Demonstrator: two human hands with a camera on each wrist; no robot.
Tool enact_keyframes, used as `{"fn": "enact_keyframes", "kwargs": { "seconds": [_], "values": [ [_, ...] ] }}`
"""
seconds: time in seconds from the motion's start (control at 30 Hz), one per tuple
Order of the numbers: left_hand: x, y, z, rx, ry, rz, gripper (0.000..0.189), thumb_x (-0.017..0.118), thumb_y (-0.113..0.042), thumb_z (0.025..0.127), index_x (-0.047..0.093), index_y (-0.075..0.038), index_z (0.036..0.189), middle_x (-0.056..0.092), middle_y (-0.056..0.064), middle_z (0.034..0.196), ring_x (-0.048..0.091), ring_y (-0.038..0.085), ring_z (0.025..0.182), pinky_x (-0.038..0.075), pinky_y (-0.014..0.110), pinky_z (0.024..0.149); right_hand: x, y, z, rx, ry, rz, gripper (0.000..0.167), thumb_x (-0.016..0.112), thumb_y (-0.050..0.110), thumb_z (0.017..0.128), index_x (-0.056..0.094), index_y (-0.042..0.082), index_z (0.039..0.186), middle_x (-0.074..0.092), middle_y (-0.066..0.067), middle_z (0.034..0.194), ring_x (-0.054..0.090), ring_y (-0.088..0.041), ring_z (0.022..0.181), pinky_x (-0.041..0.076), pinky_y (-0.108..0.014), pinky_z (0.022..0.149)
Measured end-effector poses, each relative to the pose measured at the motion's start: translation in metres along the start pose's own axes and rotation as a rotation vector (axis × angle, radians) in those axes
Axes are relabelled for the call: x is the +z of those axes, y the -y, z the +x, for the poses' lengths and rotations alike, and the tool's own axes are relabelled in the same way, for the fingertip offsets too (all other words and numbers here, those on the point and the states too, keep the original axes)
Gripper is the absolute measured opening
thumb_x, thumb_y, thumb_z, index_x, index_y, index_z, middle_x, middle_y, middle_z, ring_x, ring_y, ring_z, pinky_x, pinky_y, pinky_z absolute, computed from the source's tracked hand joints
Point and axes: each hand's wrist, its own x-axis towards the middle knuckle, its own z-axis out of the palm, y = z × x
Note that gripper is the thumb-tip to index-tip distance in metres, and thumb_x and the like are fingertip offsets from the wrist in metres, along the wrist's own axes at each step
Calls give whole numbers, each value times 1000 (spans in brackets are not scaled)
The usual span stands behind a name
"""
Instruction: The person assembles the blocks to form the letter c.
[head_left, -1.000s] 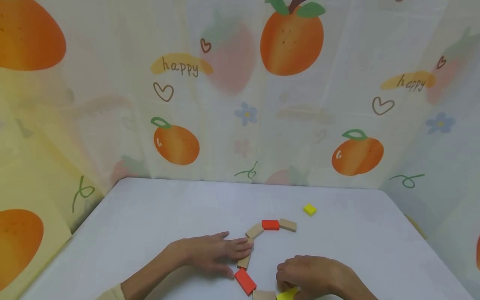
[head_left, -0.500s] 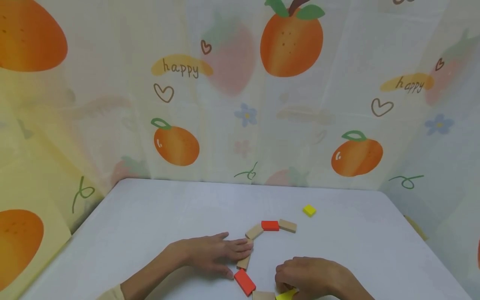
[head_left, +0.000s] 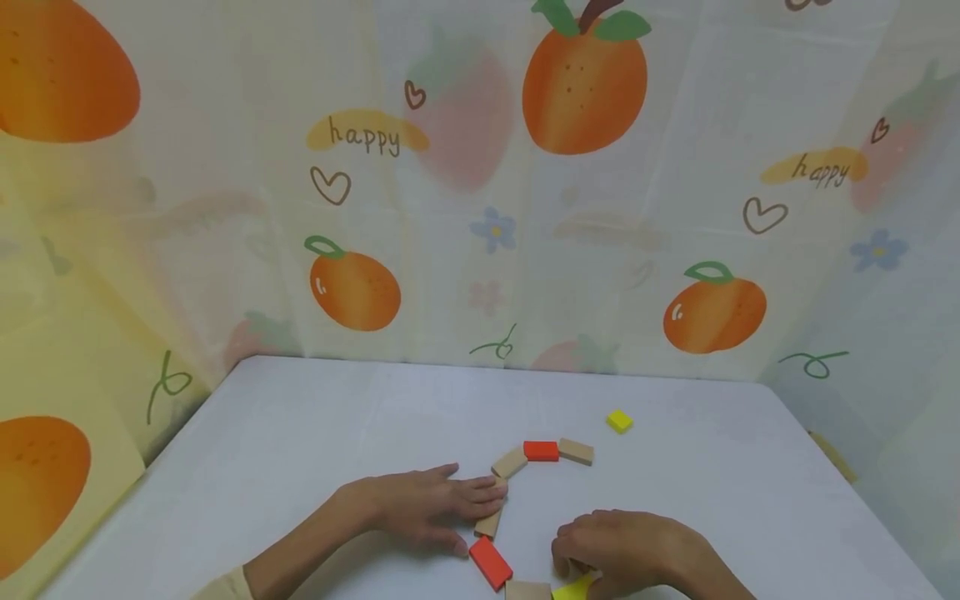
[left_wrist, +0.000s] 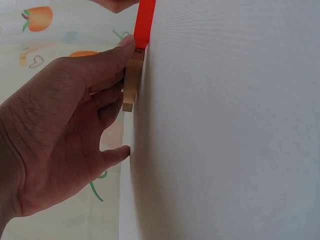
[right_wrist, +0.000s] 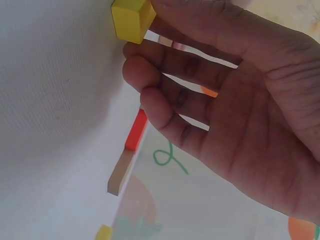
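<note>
A curved row of flat red, plain wooden and yellow blocks lies on the white table. My left hand (head_left: 438, 507) has its fingers extended over a wooden block (head_left: 488, 525), touching its top and covering part of it. Beside that thumb lies a red block (head_left: 491, 564), followed by another wooden block (head_left: 528, 591) at the frame's lower edge. At the row's near end my right hand (head_left: 626, 552) pinches a yellow block (head_left: 573, 588) against that wooden block. In the right wrist view the thumb lies along the yellow block (right_wrist: 131, 21), with the other fingers curled below it.
The row's far end has a wooden block (head_left: 510, 462), a red block (head_left: 541, 451) and a further wooden block (head_left: 576, 451). A separate yellow block (head_left: 619, 421) lies beyond it. The table (head_left: 360, 408) meets a fruit-printed curtain (head_left: 450, 275) at the back.
</note>
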Motion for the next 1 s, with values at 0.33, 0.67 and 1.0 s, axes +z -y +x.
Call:
{"fn": "enact_keyframes", "kwargs": {
  "seconds": [0.33, 0.67, 1.0],
  "values": [
    [1, 2, 2, 0, 9, -24, 70, 58, -50, 104, 34, -25, 164, 25, -12, 173, 22, 11, 164, 28, 63, 127, 2, 0, -2, -15, 9, 25, 22, 84, 12, 88, 69, 27, 94, 54, 15, 76, 49, 1, 72, 46, -17, 71],
    [2, 3, 2, 0, 8, -37, 71, 59, -51, 103, 34, -25, 164, 24, -12, 174, 21, 11, 164, 27, 63, 128, 2, -1, -1, -17, 14, 24, 23, 85, 12, 87, 70, 28, 95, 55, 15, 78, 50, 2, 74, 47, -16, 72],
    [2, 3, 1, 3, 2, -16, 70, 58, -52, 103, 34, -25, 164, 25, -13, 173, 22, 12, 164, 28, 63, 127, -11, -7, -11, 36, -51, 58, 26, 85, 21, 88, 70, 31, 106, 59, 17, 87, 52, 1, 81, 52, -21, 79]
  ]
}}
